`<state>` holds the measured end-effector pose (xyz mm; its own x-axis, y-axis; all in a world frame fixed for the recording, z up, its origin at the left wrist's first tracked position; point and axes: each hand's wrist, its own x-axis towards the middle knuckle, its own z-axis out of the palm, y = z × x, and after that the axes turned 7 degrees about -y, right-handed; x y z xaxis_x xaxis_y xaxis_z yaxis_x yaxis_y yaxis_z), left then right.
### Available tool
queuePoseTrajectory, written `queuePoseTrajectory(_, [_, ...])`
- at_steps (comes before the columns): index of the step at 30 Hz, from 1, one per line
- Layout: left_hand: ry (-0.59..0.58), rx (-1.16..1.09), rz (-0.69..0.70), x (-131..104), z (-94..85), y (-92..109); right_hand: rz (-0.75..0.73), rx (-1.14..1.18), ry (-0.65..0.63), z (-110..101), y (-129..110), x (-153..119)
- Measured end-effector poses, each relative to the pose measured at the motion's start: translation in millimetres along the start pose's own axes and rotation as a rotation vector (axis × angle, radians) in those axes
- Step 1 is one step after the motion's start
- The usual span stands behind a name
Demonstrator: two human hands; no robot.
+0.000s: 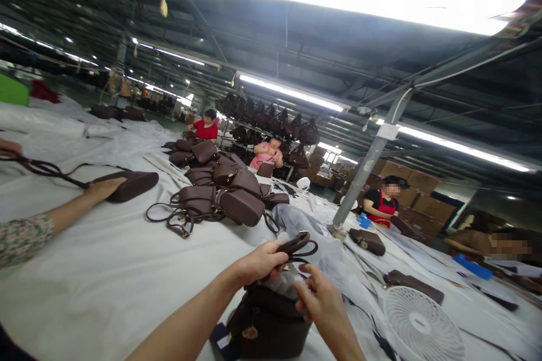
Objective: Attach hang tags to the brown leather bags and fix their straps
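Observation:
A dark brown handbag (271, 321) stands upright in front of me with its top open. Whitish wrapping (288, 283) shows in the opening, and a round gold charm (249, 331) hangs on the front. Above the bag, my left hand (265, 262) is closed around a folded brown strap (298, 245) with a gold buckle at its end. My right hand (319, 296) is at the bag's right rim, its fingers curled close to the wrapping. Whatever it pinches there is too small to make out. A tag (222, 338) lies at the bag's lower left.
Several brown bags (224, 180) are heaped on the white-covered table (169, 282). At left, a co-worker's hand (108, 187) rests on another bag (135, 185). A white fan (423, 324) and a metal post (359, 175) stand at right. Other people work farther back.

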<state>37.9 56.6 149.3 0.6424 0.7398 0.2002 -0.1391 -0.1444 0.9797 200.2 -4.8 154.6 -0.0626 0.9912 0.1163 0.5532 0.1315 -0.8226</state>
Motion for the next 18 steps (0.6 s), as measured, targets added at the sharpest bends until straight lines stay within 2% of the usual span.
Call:
queuePoseTrajectory(2, [-0.018, 0.029, 0.004, 0.2, 0.2, 0.1, -0.046, -0.013, 0.029, -4.7, -0.8, -9.6])
queuePoseTrajectory(6, [-0.107, 0.211, 0.134, -0.2, 6.5, 6.4, -0.144, 0.046, -0.091, -15.6, -17.8, -18.6])
queuePoseTrajectory(8, [-0.145, 0.324, 0.175, 0.2, 10.0, 9.1, -0.251, -0.028, -0.119, -21.1, -25.4, -15.4])
queuePoseTrajectory(9, [-0.153, 0.37, 0.178, 0.6, 11.3, 9.8, -0.314, -0.105, -0.097, -23.7, -27.7, -12.2])
queuePoseTrajectory(13, [-0.14, 0.471, 0.158, 3.0, 13.5, 9.0, -0.495, -0.453, 0.136, -31.6, -31.1, 5.1])
queuePoseTrajectory(14, [-0.145, 0.49, 0.163, 3.4, 13.6, 8.7, -0.518, -0.489, 0.145, -32.6, -32.0, 9.0])
queuePoseTrajectory(16, [-0.164, 0.513, 0.187, 3.5, 13.4, 8.4, -0.531, -0.492, 0.072, -33.3, -35.3, 14.9])
queuePoseTrajectory(18, [-0.169, 0.486, 0.236, 2.1, 13.1, 8.7, -0.476, -0.401, -0.01, -32.3, -39.9, 18.1])
